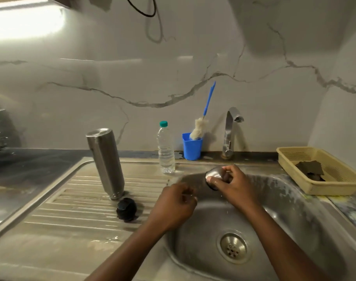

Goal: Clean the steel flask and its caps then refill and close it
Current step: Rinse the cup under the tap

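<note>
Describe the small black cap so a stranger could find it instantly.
Start at the steel sink; its ribbed draining board stretches left. A steel flask stands there mouth down, and the black cap lies just in front. It is the only dark, round thing there.

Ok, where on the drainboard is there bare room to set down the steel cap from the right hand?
Bare: the ribbed drainboard left of the steel flask, and the flat strip nearer than the black cap. Crowded: the spot where flask and black cap stand close, and the back ledge with water bottle, blue cup and tap.
</note>
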Motion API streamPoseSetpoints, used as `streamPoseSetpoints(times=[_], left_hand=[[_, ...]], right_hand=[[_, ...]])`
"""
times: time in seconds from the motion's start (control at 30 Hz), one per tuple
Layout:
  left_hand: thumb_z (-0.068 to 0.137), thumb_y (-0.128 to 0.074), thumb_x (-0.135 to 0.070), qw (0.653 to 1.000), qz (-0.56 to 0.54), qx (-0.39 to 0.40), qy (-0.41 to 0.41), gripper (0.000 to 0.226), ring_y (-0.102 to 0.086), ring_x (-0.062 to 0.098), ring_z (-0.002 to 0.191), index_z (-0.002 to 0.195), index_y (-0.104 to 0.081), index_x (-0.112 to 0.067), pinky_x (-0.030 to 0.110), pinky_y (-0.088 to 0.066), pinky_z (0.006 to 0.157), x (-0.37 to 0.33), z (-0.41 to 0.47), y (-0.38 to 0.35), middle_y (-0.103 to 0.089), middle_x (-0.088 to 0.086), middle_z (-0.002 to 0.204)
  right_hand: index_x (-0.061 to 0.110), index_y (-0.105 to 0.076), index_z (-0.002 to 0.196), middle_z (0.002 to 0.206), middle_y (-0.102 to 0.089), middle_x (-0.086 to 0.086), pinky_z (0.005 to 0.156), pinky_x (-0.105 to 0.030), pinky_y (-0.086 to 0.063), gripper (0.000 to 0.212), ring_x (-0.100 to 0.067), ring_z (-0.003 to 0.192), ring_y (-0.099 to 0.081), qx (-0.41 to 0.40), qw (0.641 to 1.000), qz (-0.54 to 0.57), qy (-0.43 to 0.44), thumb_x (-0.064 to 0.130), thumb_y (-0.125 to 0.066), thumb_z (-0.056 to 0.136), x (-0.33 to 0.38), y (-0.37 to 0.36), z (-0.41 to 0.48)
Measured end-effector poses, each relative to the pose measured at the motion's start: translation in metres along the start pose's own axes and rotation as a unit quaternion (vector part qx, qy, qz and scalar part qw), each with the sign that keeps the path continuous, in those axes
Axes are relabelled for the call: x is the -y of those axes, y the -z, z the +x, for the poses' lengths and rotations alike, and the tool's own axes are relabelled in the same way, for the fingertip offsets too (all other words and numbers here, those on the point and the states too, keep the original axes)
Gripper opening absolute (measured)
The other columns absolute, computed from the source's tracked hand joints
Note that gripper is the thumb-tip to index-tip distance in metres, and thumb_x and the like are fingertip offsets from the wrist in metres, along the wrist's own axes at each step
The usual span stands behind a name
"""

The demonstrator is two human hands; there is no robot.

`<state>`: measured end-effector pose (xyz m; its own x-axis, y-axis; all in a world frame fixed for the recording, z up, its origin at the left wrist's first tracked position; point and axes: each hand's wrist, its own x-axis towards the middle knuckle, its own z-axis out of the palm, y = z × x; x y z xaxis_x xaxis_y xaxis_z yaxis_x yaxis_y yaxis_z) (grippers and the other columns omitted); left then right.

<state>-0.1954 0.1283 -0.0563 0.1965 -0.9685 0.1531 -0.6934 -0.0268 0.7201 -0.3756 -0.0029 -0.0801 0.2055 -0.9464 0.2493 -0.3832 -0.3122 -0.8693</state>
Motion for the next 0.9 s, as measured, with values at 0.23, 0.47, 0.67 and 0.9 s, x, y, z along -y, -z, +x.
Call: streamPoseSetpoints(times=[0.23,0.47,0.67,0.9], left_hand=[[0.096,-0.073,-0.030,0.998,0.001,-0.068,0.017,0.016,-0.072,-0.005,0.085,0.110,-0.080,-0.026,0.025,-0.061,0.082,0.031,-0.029,0.048,-0.077,-0.018,0.098],[0.095,-0.076,-0.020,0.994,-0.028,-0.106,0.018,0.008,-0.071,-0.001,0.068,0.100,-0.081,-0.017,0.013,-0.052,0.059,0.050,-0.050,0.066,-0.078,-0.008,0.080],[0.094,-0.076,-0.021,0.991,-0.060,-0.117,0.009,0.005,-0.074,0.011,0.070,0.092,-0.080,-0.023,0.036,-0.060,0.070,0.059,-0.055,0.074,-0.078,-0.006,0.077],[0.096,-0.075,-0.025,0.989,-0.077,-0.127,0.007,0.006,-0.073,0.020,0.071,0.092,-0.079,-0.026,0.044,-0.059,0.069,0.057,-0.062,0.086,-0.077,-0.002,0.076]], right_hand=[[0.032,-0.063,0.129,0.111,-0.063,0.014,0.072,-0.014,-0.045,0.055,-0.001,0.096,-0.062,0.101,0.992,-0.023,0.070,0.043,-0.087,0.080,0.052,-0.048,-0.004],[0.029,-0.059,0.138,0.130,-0.067,0.004,0.092,-0.032,-0.052,0.070,-0.015,0.113,-0.062,0.201,0.965,-0.128,0.109,0.046,-0.085,0.076,0.090,-0.112,0.017],[0.034,-0.054,0.142,0.136,-0.064,0.004,0.090,-0.035,-0.054,0.072,-0.020,0.114,-0.063,0.226,0.948,-0.200,0.098,0.047,-0.081,0.076,0.098,-0.148,0.020],[0.031,-0.049,0.149,0.145,-0.059,0.001,0.096,-0.036,-0.052,0.075,-0.022,0.124,-0.059,0.244,0.935,-0.243,0.089,0.046,-0.075,0.080,0.098,-0.159,0.022]])
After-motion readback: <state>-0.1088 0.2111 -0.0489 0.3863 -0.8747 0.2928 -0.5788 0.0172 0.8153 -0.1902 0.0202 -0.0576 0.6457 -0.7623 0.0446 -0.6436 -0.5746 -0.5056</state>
